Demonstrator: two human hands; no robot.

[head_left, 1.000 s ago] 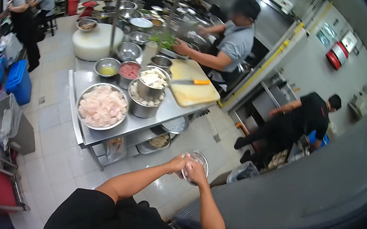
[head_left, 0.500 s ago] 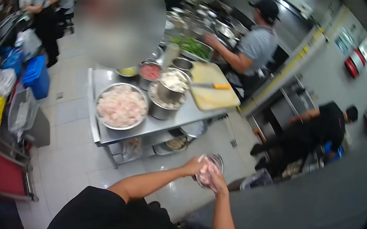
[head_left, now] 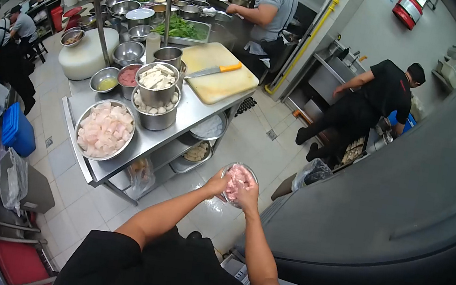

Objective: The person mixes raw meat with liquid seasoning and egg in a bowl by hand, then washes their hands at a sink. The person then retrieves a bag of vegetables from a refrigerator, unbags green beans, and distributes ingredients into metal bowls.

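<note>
My left hand point(head_left: 215, 186) grips a small bowl point(head_left: 254, 176) by its left side. My right hand point(head_left: 247, 194) is at the opposite side, fingers down against pink meat point(head_left: 237, 175); cannot tell whether it pinches any. Meat sits in the bowl, between my 2 hands. Ahead and left of my left hand, apart from it: steel desk point(head_left: 188, 111). On its near-left corner, a wide bowl point(head_left: 129, 141) of pale chunks point(head_left: 106, 128). Further right along it, 2 stacked pots point(head_left: 153, 119). Straight ahead of my left hand, a cutting board point(head_left: 225, 87), orange-handled knife point(head_left: 218, 70) lying on top.
</note>
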